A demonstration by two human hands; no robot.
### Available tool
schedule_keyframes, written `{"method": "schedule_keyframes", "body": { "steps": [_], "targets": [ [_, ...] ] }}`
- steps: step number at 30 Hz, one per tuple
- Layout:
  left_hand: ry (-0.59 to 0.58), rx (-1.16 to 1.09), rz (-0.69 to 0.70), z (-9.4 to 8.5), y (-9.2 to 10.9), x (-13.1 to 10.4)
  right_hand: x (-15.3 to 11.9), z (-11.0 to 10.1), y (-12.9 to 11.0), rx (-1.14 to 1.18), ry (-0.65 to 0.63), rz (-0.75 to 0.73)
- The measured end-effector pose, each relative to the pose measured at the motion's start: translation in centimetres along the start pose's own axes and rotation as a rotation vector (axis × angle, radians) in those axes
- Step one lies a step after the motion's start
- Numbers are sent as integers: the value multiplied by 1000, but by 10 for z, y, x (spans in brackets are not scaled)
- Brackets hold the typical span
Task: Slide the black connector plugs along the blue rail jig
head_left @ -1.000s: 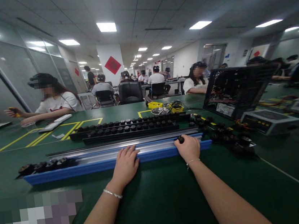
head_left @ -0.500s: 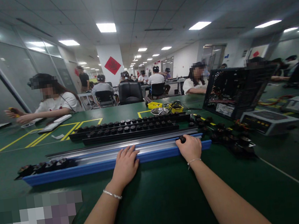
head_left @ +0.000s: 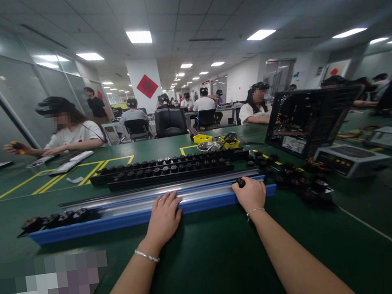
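A long blue channel (head_left: 203, 205) with a bright metallic inside lies across the green table in front of me. My left hand (head_left: 163, 216) rests on its middle, fingers stretched over the metallic groove and thumb apart along the front wall. Near the right end, my right hand (head_left: 251, 193) is closed on a small black round part (head_left: 241, 183), held at the channel; its underside is hidden by my fingers. Several black socket-like modules (head_left: 58, 219) sit in a row at the channel's left end. Directly behind lies another dark-edged metallic channel (head_left: 126, 193).
Two black strips of round modules (head_left: 170, 169) lie farther back. Loose black modules (head_left: 288, 174), an open computer case (head_left: 307, 121) and a power supply (head_left: 351, 159) are on the right. Behind them stand a metal dish (head_left: 208, 146) and yellow trays (head_left: 202, 138). Co-workers sit around.
My right hand, with the black part, has shifted very slightly right; my left hand stays in place. At the far right, another person's hand has left the view.
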State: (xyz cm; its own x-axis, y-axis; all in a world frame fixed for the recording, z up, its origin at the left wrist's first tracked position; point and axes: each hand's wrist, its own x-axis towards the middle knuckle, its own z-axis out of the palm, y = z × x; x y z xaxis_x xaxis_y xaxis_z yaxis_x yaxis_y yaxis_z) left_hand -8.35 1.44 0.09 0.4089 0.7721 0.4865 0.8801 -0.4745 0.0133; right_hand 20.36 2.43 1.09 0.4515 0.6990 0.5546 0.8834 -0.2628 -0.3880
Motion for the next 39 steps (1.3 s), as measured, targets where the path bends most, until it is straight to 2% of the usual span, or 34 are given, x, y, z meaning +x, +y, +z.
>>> {"method": "schedule_keyframes", "body": {
  "steps": [25,32,39],
  "targets": [
    [-7,-15,-8,-1,1,0,4,-1,8,6,-23,28],
    [-16,-2,-12,-3,2,1,4,3,12,-5,40,22],
    [-10,-9,-9,-2,2,1,4,1,12,29,27,37]
  ]
}}
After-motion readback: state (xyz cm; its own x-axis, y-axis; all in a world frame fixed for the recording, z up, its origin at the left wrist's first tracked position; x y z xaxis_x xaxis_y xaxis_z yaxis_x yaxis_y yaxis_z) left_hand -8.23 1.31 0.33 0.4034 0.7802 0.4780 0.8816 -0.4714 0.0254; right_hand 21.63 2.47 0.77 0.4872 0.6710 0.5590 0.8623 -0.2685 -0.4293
